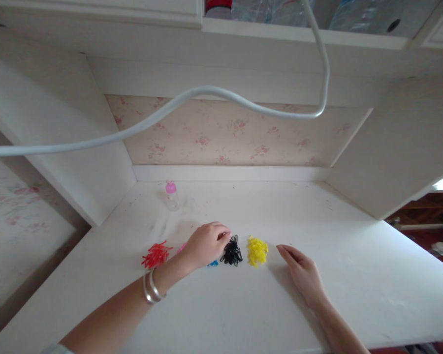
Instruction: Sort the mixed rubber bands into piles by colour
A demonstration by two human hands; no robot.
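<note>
Small piles of tiny elastic bands lie in a row on the white desk (pixel 243 314): a red pile (pixel 156 254), a black pile (pixel 232 251) and a yellow pile (pixel 257 250). A bit of blue (pixel 213 263) and a bit of pink (pixel 181 247) show from under my left hand. My left hand (pixel 205 244) has its fingers curled and pinched at the left edge of the black pile; what they hold is hidden. My right hand (pixel 301 273) lies flat on the desk, fingers stretched out, just right of the yellow pile, holding nothing.
A small clear bottle with a pink cap (pixel 172 195) stands at the back left of the desk. A white cable (pixel 206 93) hangs across the view in front of the floral back wall. Side panels close in the desk on the left and right.
</note>
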